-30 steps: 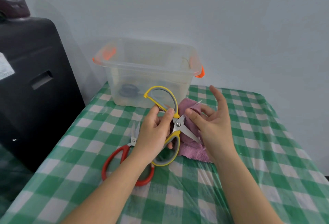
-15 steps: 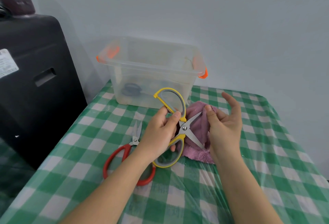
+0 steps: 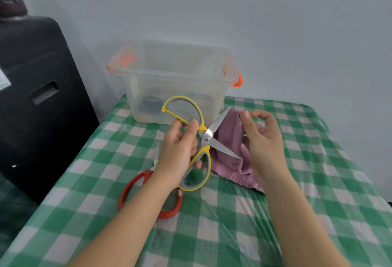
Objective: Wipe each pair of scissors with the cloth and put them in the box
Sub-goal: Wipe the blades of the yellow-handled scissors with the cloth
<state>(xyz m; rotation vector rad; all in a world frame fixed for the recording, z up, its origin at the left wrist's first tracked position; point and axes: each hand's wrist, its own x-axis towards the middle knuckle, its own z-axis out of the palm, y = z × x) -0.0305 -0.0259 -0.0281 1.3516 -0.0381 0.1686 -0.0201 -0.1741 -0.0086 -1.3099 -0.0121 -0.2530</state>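
Note:
My left hand grips the yellow-and-grey scissors by the handles, near the pivot, with the blades spread wide apart. My right hand pinches the upper edge of the purple cloth, which hangs behind the blades, its lower part lying on the table. Red-handled scissors lie on the tablecloth under my left wrist, partly hidden. The clear plastic box with orange latches stands behind, with a dark-handled pair dimly visible inside.
A green-and-white checked cloth under clear plastic covers the table. A large black case stands against the table's left edge. A pale wall runs close behind the box.
My right hand has lifted the cloth's edge higher, its fingers now curled in a pinch. The yellow scissors have opened wider, the blades in front of the cloth.

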